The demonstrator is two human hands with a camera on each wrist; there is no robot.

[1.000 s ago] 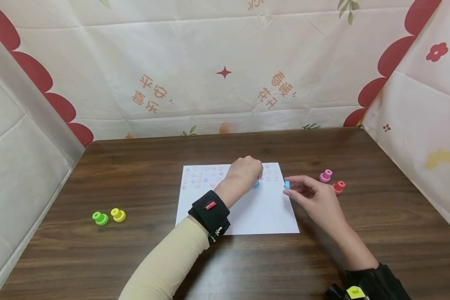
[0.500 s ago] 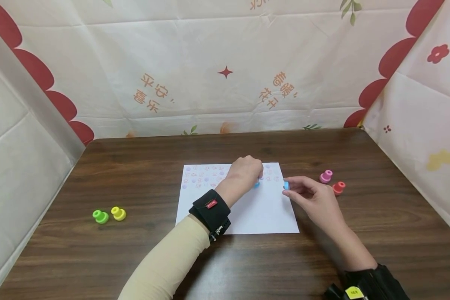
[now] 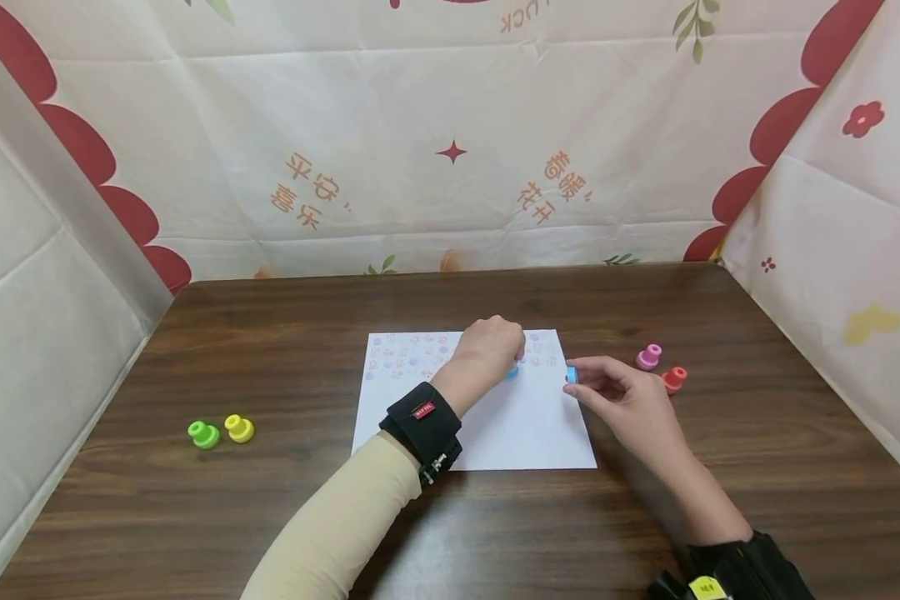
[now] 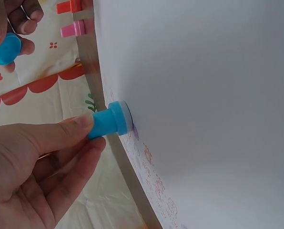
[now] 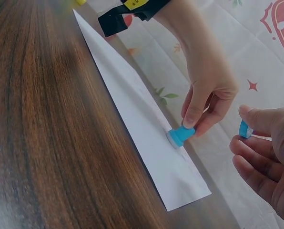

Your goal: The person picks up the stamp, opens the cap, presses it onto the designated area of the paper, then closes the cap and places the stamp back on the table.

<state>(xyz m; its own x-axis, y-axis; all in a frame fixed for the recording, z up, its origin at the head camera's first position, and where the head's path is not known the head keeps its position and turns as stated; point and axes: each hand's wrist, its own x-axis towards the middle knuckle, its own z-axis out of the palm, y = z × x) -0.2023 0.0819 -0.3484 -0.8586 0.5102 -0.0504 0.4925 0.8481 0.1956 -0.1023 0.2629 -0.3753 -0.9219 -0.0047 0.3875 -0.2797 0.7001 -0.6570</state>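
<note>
My left hand (image 3: 487,350) pinches a blue toy stamp (image 4: 109,119) by its handle between thumb and fingers. The stamp's wide end meets the white paper (image 3: 532,433) near its printed rows. Small red and purple stamped prints (image 3: 408,354) run along the paper's far part. Just off the paper's right edge, my right hand (image 3: 630,400) holds a small round blue cap (image 5: 246,129) between thumb and fingertips. That cap's round face shows in the left wrist view.
A pink stamp (image 3: 648,357) and a red stamp (image 3: 674,380) stand beyond my right hand. On the left of the brown table (image 3: 285,517) are a green stamp (image 3: 204,434) and a yellow stamp (image 3: 239,428). A printed cloth (image 3: 390,108) hangs behind the table.
The head view has tilted slightly. Both hands stay nearly in place, the left with the blue stamp at the paper, the right with the blue cap.
</note>
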